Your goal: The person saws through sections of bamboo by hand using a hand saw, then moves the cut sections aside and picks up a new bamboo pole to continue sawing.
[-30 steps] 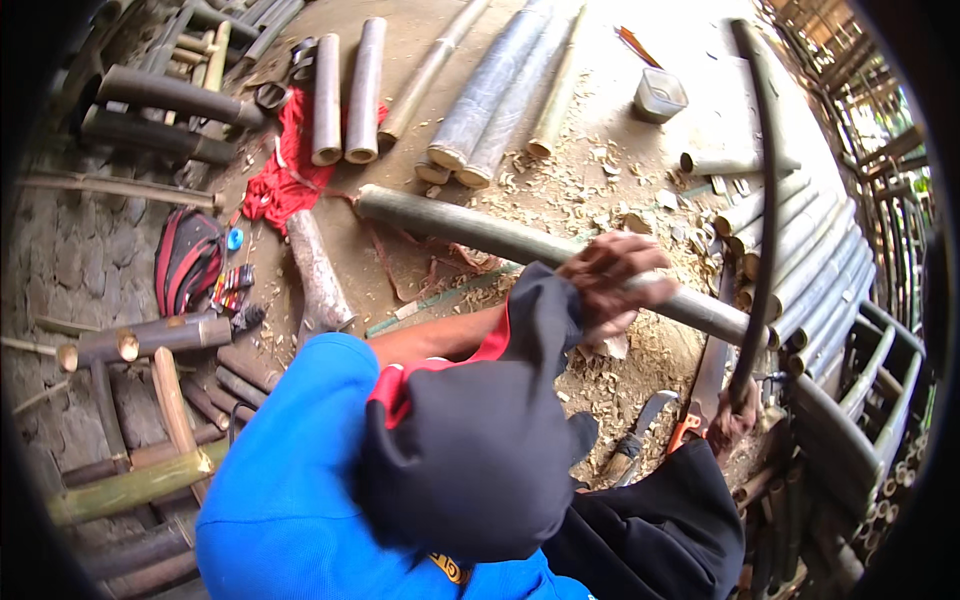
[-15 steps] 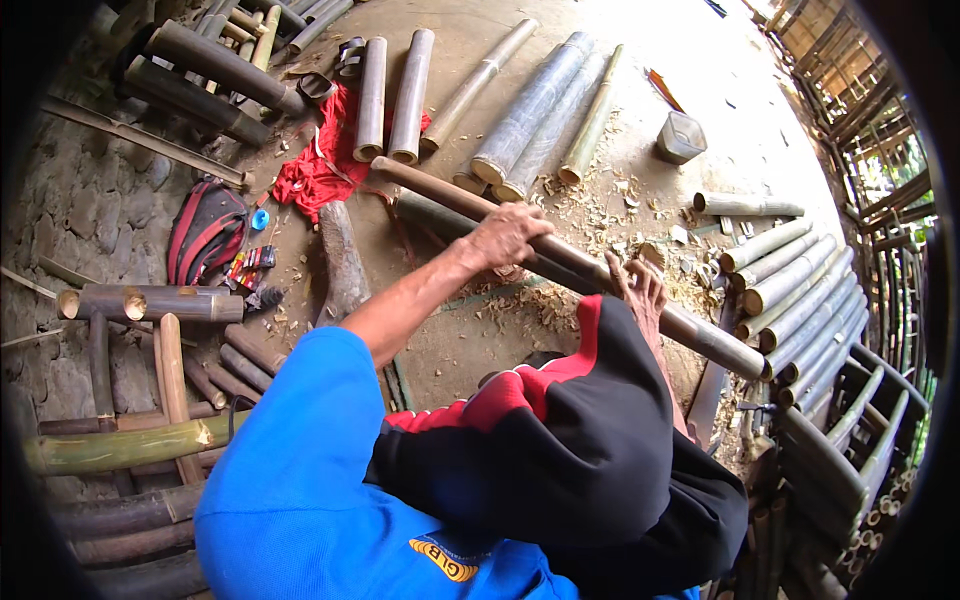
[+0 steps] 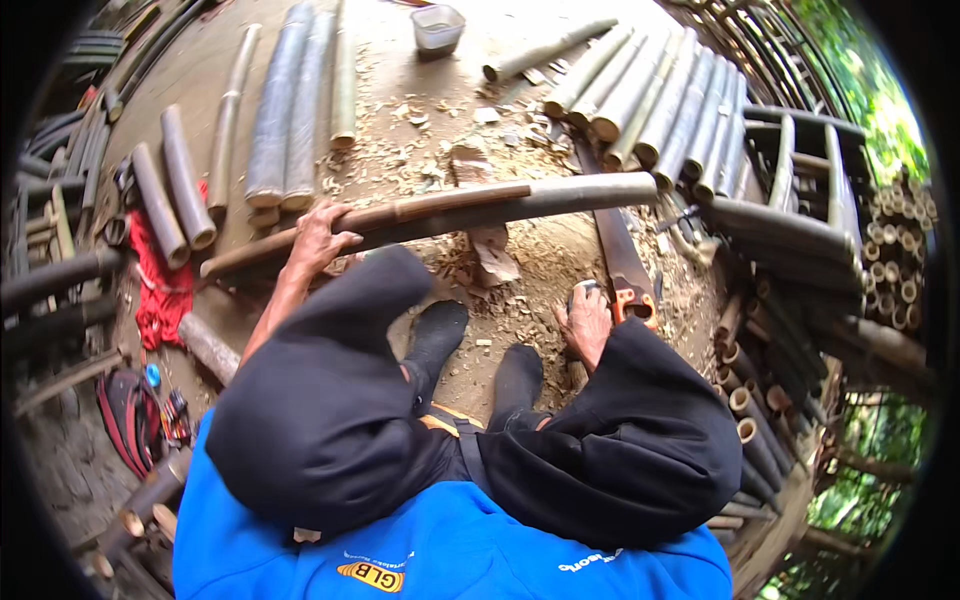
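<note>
A long bamboo pole [image 3: 480, 208] lies across the dirt floor in front of me, partly stripped to a brown strip along its top. My left hand [image 3: 318, 240] grips it near its left end. My right hand [image 3: 585, 322] rests low on the ground, closed on the handle of a hand saw [image 3: 622, 262] whose blade runs away from me under the pole. My two black-socked feet [image 3: 478, 352] stand on wood shavings between my hands.
Cut bamboo lengths [image 3: 290, 110] lie in rows at the back left and back right [image 3: 650, 100]. A small grey tub [image 3: 438, 26] sits at the far edge. A red cloth [image 3: 162, 285] and a red-and-black bag [image 3: 128, 415] lie left. A bamboo frame [image 3: 800, 190] stands right.
The view has swung right and the pole now lies nearly level across it. My right hand has left the pole and dropped to the saw handle on the ground. My left hand still holds the pole.
</note>
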The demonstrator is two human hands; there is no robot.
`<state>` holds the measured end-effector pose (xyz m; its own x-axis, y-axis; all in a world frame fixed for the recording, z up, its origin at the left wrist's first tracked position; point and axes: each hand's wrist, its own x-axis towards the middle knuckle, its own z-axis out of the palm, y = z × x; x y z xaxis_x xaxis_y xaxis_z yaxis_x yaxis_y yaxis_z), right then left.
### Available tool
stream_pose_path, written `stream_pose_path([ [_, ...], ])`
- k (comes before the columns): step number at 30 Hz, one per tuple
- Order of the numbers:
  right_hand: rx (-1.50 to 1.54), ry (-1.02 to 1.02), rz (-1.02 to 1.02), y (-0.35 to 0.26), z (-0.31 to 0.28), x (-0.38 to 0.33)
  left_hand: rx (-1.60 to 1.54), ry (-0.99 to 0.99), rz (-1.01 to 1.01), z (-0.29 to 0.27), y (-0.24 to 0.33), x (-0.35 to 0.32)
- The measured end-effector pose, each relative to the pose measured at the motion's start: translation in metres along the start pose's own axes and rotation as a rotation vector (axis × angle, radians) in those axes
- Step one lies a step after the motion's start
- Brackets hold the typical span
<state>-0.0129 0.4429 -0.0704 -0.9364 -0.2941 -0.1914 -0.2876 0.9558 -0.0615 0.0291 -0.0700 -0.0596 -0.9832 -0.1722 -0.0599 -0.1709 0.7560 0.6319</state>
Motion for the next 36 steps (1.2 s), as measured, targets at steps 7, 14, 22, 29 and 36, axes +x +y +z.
stream_pose_path([
  [7, 0.026, 0.154, 0.059, 0.036, 0.043, -0.037, 0.189, -0.009, 0.028, 0.035, 0.055, 0.017],
  [14, 0.384, 0.106, 0.137, 0.043, 0.033, -0.037, 0.062, -0.13, -0.188, 0.031, 0.06, 0.042],
  [22, 0.864, 0.059, -0.106, -0.062, -0.058, 0.055, -0.038, -0.201, -0.199, 0.025, 0.067, 0.053],
  [29, 0.593, 0.343, -0.402, -0.075, -0.05, 0.081, -0.074, -0.17, -0.169, 0.031, 0.05, 0.049],
  [36, 0.386, 0.015, -0.343, -0.055, -0.056, 0.061, -0.107, -0.166, -0.208, 0.034, 0.053, 0.046],
])
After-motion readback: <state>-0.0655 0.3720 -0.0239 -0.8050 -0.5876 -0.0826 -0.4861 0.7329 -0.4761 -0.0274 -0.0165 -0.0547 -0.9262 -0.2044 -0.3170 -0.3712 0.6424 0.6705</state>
